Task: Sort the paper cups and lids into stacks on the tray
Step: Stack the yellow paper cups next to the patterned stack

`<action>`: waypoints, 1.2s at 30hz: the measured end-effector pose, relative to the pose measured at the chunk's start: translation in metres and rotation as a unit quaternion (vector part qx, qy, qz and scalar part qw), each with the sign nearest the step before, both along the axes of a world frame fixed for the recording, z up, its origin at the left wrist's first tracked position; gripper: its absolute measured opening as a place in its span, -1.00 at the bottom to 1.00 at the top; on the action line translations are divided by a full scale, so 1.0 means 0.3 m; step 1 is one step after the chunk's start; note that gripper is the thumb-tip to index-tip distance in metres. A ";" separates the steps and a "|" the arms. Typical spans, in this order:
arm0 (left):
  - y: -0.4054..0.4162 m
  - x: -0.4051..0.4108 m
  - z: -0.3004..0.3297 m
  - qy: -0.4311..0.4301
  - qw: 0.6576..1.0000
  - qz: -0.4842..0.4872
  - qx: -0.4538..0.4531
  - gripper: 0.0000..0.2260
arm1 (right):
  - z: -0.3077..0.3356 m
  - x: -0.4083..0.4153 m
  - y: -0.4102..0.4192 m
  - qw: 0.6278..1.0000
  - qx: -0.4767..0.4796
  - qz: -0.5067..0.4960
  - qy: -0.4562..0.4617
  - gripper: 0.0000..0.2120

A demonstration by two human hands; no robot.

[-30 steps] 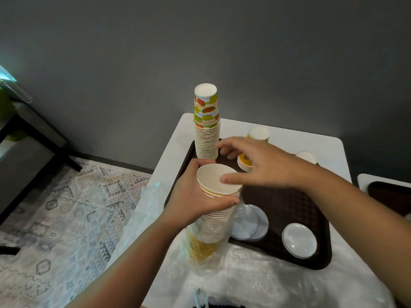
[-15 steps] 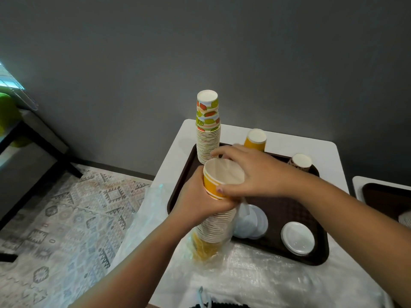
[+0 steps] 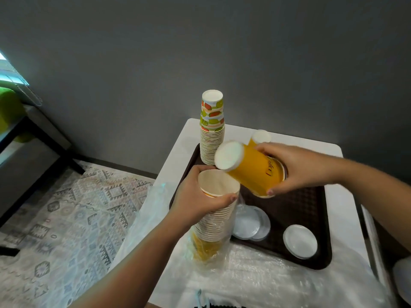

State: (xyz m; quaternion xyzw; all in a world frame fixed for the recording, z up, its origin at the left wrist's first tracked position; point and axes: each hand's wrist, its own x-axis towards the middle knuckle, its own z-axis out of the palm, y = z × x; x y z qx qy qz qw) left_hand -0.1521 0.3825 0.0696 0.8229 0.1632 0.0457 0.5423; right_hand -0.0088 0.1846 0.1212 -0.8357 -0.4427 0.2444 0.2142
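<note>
Right hand [image 3: 304, 167] grips smooth tapered yellow cup [image 3: 253, 172], tilted.

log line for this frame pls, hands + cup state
left hand: grips sleeve stack | right hand: holds yellow cup, tilted, clear of stack | tray: fruit-print stack, lids

Matt paper cup [image 3: 253, 172], textured plastic tray [image 3: 298, 203]

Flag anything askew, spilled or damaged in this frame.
Nothing spilled or damaged. Two white lids on the brown tray overlap untidily instead of stacking. The orange cup in the right hand is tipped sideways, simply mid-handling. The left hand grips the plastic-sleeved cup stack, which leans slightly.
</note>
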 end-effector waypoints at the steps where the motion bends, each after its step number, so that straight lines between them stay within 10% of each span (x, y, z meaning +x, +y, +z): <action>1: -0.001 -0.003 -0.001 -0.003 1.000 0.001 -0.003 -0.39 | -0.032 -0.012 0.008 1.000 0.016 -0.006 0.014 -0.21; 15: 0.024 0.025 -0.021 0.023 1.000 0.014 -0.007 -0.37 | -0.232 0.238 0.149 0.863 0.297 -0.402 0.078 -0.25; 36: 0.034 0.047 -0.033 0.037 0.999 0.001 0.002 -0.41 | -0.553 0.262 0.126 0.862 0.127 -0.480 0.108 -0.19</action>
